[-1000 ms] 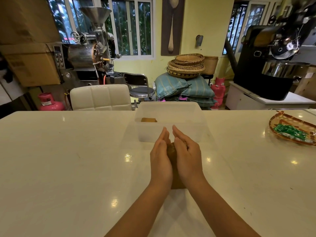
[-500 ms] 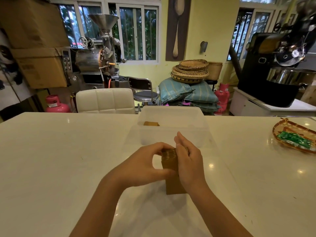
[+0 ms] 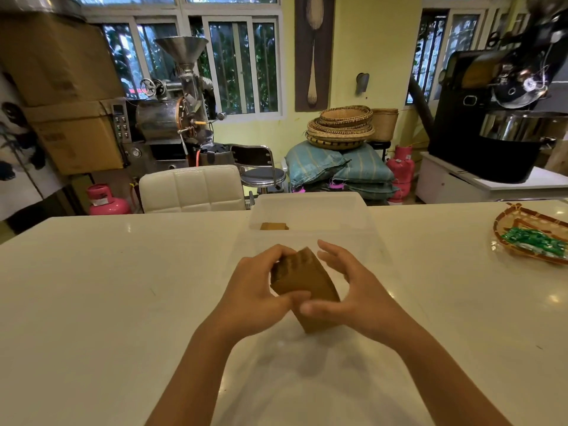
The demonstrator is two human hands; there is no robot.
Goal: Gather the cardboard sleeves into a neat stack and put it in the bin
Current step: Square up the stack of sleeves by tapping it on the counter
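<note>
A stack of brown cardboard sleeves (image 3: 302, 279) is held tilted just above the white table, its near end close to the surface. My left hand (image 3: 258, 290) grips its left side, fingers curled over the top edge. My right hand (image 3: 353, 290) holds its right side, thumb across the front, fingers partly spread. Just beyond stands a clear plastic bin (image 3: 310, 210) with another brown sleeve stack (image 3: 274, 226) lying at its left inside.
A woven tray (image 3: 519, 222) with green wrapped items sits at the table's right edge. A white padded chair (image 3: 192, 189) stands behind the far edge of the table (image 3: 92, 287). Coffee roasting machines, baskets and sacks are farther back.
Both hands went from pressing the stack flat between the palms to gripping it; the stack has been lifted and tilted to the left. The view has drifted down a little.
</note>
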